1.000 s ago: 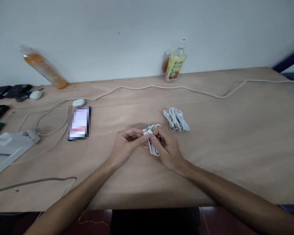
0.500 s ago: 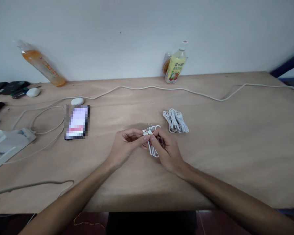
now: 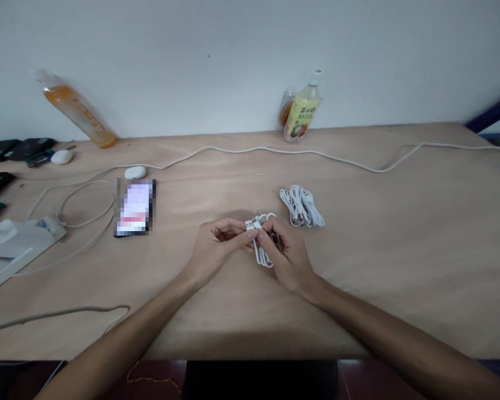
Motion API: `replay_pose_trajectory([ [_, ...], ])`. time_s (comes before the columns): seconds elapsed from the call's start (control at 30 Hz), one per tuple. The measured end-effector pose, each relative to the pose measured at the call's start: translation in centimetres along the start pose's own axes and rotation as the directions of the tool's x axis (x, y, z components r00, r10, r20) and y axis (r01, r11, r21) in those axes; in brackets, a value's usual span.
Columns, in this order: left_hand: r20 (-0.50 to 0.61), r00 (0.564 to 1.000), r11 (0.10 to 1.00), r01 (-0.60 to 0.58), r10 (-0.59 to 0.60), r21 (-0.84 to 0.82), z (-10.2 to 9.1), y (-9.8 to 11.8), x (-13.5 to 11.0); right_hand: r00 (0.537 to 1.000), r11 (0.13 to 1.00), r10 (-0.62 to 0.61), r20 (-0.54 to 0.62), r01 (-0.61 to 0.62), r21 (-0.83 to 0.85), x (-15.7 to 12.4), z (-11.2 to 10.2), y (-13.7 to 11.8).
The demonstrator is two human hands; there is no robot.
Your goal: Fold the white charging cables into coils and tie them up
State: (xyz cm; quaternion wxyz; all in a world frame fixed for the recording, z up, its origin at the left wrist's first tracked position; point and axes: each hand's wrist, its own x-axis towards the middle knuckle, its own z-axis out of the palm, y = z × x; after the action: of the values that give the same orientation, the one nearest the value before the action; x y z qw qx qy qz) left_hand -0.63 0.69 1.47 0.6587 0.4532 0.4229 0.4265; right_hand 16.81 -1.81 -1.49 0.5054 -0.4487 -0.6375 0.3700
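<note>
Both hands meet over the middle of the table, closed around a coiled white USB cable (image 3: 263,254). My left hand (image 3: 216,244) pinches a white USB plug (image 3: 249,225) between thumb and fingers. My right hand (image 3: 287,253) grips the cable's other white end beside that plug, and its fingers hide part of the coil. The loops hang below the fingertips. Just beyond my right hand lies a bundle of white cables (image 3: 302,206) on the table.
A phone (image 3: 135,208) and a white earbud case (image 3: 135,173) lie at left. One long white cable (image 3: 316,154) crosses the table (image 3: 400,233). Against the wall lean an orange bottle (image 3: 79,116) and a yellow bottle (image 3: 303,111). White packaging (image 3: 20,244) sits far left.
The whole view has shifted slightly, so things appear a little farther right. Both hands keep the same grip on the cable.
</note>
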Motion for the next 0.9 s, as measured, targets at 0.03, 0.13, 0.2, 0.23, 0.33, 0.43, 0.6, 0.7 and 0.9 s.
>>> replay_pose_trajectory([
  [0.03, 0.001, 1.000, 1.000, 0.000, 0.000, 0.010, -0.04, 0.00, 0.02, 1.000, 1.000, -0.006, 0.001, 0.006, -0.003, 0.02, -0.01, 0.00],
  [0.13, -0.003, 1.000, 0.999, 0.001, -0.001, 0.038, -0.13, -0.01, 0.05, 1.000, 1.000, -0.003, -0.002, 0.003, -0.010, 0.03, -0.01, 0.11],
  [0.2, -0.003, 1.000, 0.999, 0.001, -0.001, 0.044, -0.14, -0.06, 0.06, 1.000, 1.000, 0.013, -0.008, -0.013, -0.016, 0.01, 0.01, 0.19],
  [0.23, -0.002, 1.000, 0.999, 0.002, -0.002, 0.041, -0.14, -0.10, 0.07, 1.000, 1.000, 0.018, -0.010, -0.018, -0.017, -0.01, 0.03, 0.21],
  [0.33, 0.000, 1.000, 1.000, 0.001, -0.001, 0.023, -0.13, -0.22, 0.07, 1.000, 1.000, 0.023, -0.009, -0.023, -0.007, -0.04, 0.05, 0.14],
  [0.43, -0.001, 1.000, 1.000, 0.000, 0.000, 0.016, -0.10, -0.30, 0.03, 1.000, 1.000, 0.022, -0.005, -0.022, 0.000, -0.02, 0.02, -0.03],
  [0.6, -0.005, 1.000, 1.000, 0.002, -0.002, 0.029, -0.09, -0.32, -0.01, 1.000, 1.000, 0.028, 0.002, -0.028, -0.009, 0.02, -0.07, -0.15],
  [0.7, -0.009, 1.000, 0.999, -0.015, 0.015, 0.030, -0.12, -0.41, 0.00, 0.999, 0.999, 0.041, 0.002, -0.041, -0.007, -0.06, -0.06, -0.15],
  [0.9, -0.040, 0.999, 1.000, -0.028, 0.028, 0.007, -0.28, -0.93, 0.08, 0.989, 0.965, 0.146, 0.020, -0.147, 0.218, -0.07, 0.22, -0.17],
])
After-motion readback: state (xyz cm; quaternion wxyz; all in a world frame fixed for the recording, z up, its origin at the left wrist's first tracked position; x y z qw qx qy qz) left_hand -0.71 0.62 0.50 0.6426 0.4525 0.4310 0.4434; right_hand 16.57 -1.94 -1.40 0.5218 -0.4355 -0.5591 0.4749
